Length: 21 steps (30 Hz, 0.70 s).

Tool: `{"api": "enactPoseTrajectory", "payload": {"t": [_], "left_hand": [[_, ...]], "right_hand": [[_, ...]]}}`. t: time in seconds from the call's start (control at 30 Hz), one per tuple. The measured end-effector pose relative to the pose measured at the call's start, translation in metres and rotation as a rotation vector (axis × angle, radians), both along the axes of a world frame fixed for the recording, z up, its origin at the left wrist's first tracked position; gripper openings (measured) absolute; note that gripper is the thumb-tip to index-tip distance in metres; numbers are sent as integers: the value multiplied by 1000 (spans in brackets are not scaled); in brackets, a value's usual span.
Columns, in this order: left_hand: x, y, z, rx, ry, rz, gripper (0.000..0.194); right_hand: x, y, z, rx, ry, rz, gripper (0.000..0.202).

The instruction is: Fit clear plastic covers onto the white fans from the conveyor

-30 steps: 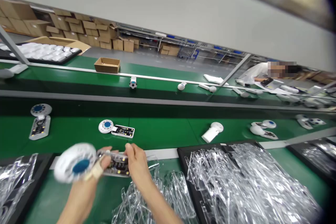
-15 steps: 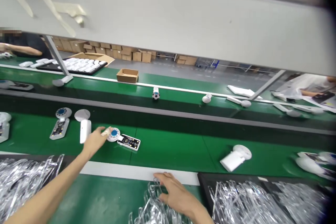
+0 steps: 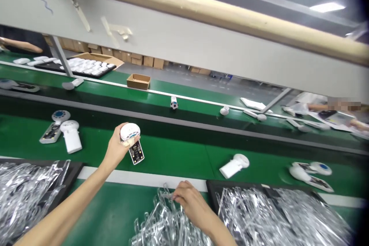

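My left hand (image 3: pixel 117 144) grips the round head of a white device (image 3: pixel 136 153) above the green belt; its dark circuit board faces me and hangs down below the fingers. My right hand (image 3: pixel 187 200) is closed, with thumb and fingertips pinched on a clear plastic piece (image 3: pixel 168 196) at the top of a pile of clear plastic pieces (image 3: pixel 173 226). To the left, a device with an open back (image 3: pixel 52 132) and a white one (image 3: pixel 72 140) lie side by side on the belt (image 3: pixel 178 153).
Black trays of clear plastic pieces (image 3: pixel 25 184) (image 3: pixel 253 211) stand at the near left and right. More white devices (image 3: pixel 235 166) lie on the belt. Beyond are a small cardboard box (image 3: pixel 138 82), a tray of white parts (image 3: pixel 92 65) and other people's arms (image 3: pixel 23 45).
My left hand has taken hold of the device and lifted and tilted it. My right hand's fingers have closed on a clear piece. The view has shifted, and devices on the belt sit further left.
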State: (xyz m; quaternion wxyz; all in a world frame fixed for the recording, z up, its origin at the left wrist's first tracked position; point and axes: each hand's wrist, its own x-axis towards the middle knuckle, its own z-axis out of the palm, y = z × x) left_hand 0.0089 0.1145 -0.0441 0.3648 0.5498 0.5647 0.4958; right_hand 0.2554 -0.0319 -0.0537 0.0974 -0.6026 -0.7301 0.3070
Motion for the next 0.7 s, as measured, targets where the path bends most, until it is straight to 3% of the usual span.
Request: {"api": "enactPoseTrajectory", "payload": {"t": [0.13, 0.23, 0.33, 0.4, 0.53, 0.7], "left_hand": [[26, -27, 28, -35, -188, -83, 58], [50, -44, 33, -201, -376, -162, 56], [71, -59, 32, -327, -529, -221, 56], [82, -68, 33, -383, -581, -243, 55], [94, -82, 37, -404, -560, -294, 51], [98, -84, 37, -393, -588, -240, 47]], "right_hand": [[-2, -5, 37, 75, 115, -65, 29], [-10, -7, 46, 131, 217, -196, 40], [-26, -8, 42, 206, 238, -379, 46], [-38, -8, 38, 238, 138, -459, 48], [-56, -8, 27, 266, -97, -464, 52], [-60, -8, 4, 505, -184, -522, 51]]}}
